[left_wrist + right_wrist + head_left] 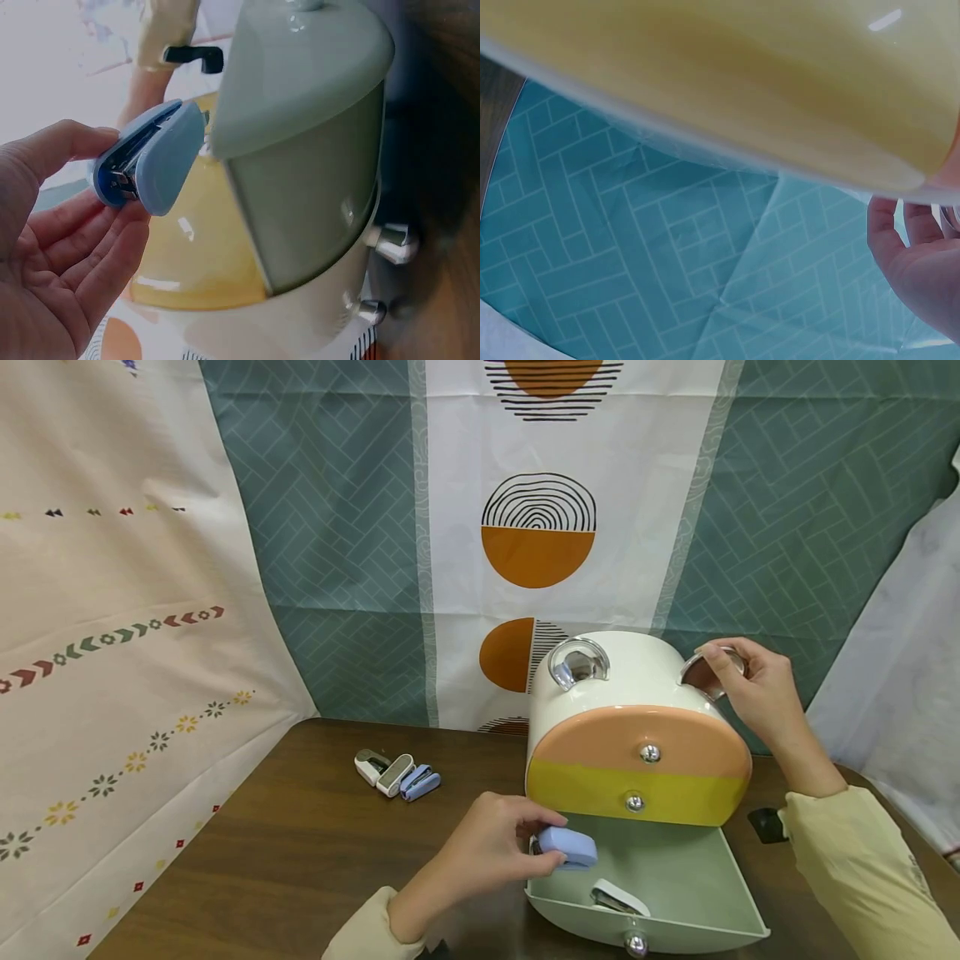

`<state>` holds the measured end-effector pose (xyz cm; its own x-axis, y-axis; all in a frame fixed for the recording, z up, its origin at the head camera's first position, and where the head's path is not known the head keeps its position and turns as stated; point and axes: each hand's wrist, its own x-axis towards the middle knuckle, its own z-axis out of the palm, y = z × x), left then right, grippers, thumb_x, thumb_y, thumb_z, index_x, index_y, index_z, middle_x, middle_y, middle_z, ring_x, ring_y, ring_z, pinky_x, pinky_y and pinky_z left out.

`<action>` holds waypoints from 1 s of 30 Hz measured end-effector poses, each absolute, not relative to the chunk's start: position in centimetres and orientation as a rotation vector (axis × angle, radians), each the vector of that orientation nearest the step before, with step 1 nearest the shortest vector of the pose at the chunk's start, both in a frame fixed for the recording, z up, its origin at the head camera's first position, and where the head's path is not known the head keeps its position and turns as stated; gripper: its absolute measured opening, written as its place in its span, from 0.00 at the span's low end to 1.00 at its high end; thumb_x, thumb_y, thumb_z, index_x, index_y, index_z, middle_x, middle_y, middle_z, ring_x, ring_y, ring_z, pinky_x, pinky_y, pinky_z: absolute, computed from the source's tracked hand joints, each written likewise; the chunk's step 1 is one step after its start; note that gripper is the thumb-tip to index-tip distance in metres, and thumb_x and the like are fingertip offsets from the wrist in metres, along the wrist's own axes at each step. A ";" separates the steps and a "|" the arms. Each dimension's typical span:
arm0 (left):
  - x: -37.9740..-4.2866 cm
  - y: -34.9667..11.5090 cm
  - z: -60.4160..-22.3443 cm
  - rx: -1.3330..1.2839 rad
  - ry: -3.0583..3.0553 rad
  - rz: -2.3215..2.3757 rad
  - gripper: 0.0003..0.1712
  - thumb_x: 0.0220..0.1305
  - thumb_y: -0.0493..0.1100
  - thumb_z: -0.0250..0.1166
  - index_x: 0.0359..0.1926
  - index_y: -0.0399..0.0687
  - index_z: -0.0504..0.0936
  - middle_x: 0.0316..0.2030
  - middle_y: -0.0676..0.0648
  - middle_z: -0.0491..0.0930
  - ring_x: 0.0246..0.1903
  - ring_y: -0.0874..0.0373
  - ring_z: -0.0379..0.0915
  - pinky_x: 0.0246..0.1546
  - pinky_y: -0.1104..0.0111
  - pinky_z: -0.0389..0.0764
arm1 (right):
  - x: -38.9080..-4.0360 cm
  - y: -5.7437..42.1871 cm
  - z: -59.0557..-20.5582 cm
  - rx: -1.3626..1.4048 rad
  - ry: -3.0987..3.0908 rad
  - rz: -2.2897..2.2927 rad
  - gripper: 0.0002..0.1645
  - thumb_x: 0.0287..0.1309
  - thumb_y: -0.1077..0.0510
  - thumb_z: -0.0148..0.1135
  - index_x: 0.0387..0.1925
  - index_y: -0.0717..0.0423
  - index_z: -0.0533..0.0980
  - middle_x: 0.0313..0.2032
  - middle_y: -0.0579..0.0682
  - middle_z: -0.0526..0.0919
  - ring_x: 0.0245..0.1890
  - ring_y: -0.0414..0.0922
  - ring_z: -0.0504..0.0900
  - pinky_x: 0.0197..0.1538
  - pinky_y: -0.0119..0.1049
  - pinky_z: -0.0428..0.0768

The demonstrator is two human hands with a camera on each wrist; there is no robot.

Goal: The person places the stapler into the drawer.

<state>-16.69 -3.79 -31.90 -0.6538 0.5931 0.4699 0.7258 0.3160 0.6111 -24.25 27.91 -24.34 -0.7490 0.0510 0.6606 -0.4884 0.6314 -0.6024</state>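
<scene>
My left hand (pixel 498 839) pinches a small light-blue stapler (pixel 567 847) between thumb and fingers, above the left side of the pulled-out green drawer (pixel 675 860). In the left wrist view the stapler's metal inside faces the palm. A white stapler (pixel 619 897) lies in the drawer near its front. The drawer belongs to a rounded cabinet (pixel 637 668) with an orange drawer front (pixel 600 735) and a yellow drawer front (pixel 585 789), both closed. With thumb and fingers my right hand (pixel 757 689) grips the silver ear-shaped piece (pixel 701 677) at the cabinet's top right.
On the dark wooden table (pixel 300 860), left of the cabinet, two white staplers, one at the far left (pixel 369 767) and one beside it (pixel 396 775), lie close to another blue stapler (pixel 420 782). A matching silver ear (pixel 579 662) sits at the cabinet's top left. Patterned cloth (pixel 352 527) hangs behind.
</scene>
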 end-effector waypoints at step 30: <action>-18.1 1.5 -34.4 -1.409 -2.737 -0.281 0.04 0.42 0.44 0.71 0.21 0.56 0.83 0.14 0.64 0.68 0.15 0.71 0.57 0.16 0.81 0.59 | -24.3 28.0 -24.5 0.333 -2.201 1.071 0.06 0.62 0.54 0.53 0.39 0.45 0.75 0.19 0.25 0.76 0.25 0.27 0.73 0.27 0.20 0.67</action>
<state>-18.14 1.49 -34.39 -0.5833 0.8022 0.1275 0.8114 0.5681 0.1375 -24.32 27.98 -24.45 -0.7507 0.0558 0.6583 -0.4836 0.6326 -0.6050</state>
